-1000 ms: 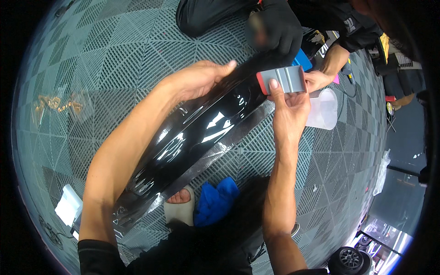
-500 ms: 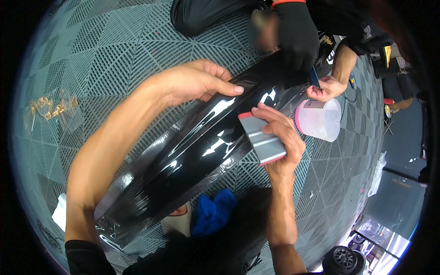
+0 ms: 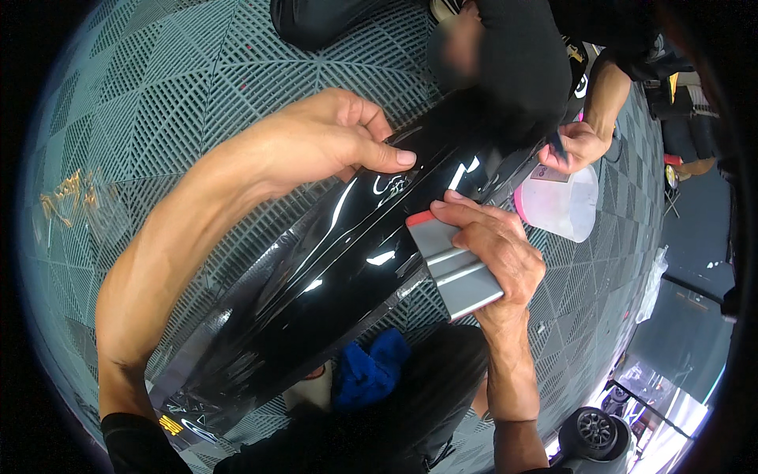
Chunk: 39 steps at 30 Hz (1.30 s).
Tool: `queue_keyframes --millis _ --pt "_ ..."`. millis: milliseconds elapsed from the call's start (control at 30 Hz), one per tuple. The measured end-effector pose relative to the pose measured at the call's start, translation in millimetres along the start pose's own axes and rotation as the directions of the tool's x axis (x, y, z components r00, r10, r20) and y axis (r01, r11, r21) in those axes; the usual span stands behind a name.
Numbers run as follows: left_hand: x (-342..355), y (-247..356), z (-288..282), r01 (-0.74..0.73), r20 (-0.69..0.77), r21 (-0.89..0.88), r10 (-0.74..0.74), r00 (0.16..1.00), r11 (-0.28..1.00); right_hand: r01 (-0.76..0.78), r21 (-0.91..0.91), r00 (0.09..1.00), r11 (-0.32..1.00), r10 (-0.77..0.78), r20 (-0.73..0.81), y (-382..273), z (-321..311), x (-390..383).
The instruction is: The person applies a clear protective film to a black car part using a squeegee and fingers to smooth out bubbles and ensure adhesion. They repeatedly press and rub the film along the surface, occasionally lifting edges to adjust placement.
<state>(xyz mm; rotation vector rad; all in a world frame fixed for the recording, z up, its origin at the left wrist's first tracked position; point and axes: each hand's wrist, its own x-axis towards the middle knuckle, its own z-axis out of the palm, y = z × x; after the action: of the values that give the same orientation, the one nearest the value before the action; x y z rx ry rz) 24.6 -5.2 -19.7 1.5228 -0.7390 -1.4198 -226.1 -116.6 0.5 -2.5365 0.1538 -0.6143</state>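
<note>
A long, glossy black panel (image 3: 339, 288) lies diagonally in front of me, with see-through film (image 3: 193, 328) sticking out past its edges. My left hand (image 3: 339, 142) is closed at the panel's far edge, thumb on top and fingers curled behind; whether film alone or the panel too is pinched there is hard to tell. In my right hand (image 3: 505, 249) is a flat grey squeegee (image 3: 456, 272) with a red edge strip, its upper corner against the panel's near side.
Across from me a person in black (image 3: 525, 63) leans over the panel's far end, a bare hand (image 3: 580, 146) holding a small dark blade-like card. A translucent pink-rimmed tub (image 3: 560, 205) stands beside it. Near me lies a blue cloth (image 3: 371, 367). Gridded tiles (image 3: 158, 103) cover the floor.
My right hand and the squeegee have shifted slightly right and down. My left hand keeps its hold on the edge. The other person's dark arm has come further down over the panel.
</note>
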Motion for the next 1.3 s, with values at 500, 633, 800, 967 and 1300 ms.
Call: queue_keyframes --millis 500,633,800,967,1300 --pt "-3.9 0.8 -0.8 0.019 -0.011 -0.081 -0.02 1.0 0.997 0.02 -0.043 0.999 0.999 -0.018 0.038 -0.9 -0.6 7.1" --pt "-1.4 -3.0 2.1 0.066 0.0 -0.128 -0.066 0.998 0.99 0.012 -0.042 0.999 0.999 -0.01 0.038 -2.1 -1.7 6.0" --pt "-0.2 -8.4 4.4 0.073 -0.04 -0.147 -0.079 0.996 0.986 0.011 -0.044 0.999 0.999 -0.01 0.041 -1.1 -0.8 5.2" --pt "-2.1 -2.1 3.5 0.053 -0.105 -0.007 -0.054 0.993 0.999 0.011 -0.041 0.999 0.999 -0.009 0.046 0.0 -1.1 5.4" --pt "-14.3 9.5 13.1 -0.12 -0.187 0.245 0.168 0.968 0.962 0.041 -0.035 0.995 0.999 -0.038 0.093 0.9 -6.7 8.7"
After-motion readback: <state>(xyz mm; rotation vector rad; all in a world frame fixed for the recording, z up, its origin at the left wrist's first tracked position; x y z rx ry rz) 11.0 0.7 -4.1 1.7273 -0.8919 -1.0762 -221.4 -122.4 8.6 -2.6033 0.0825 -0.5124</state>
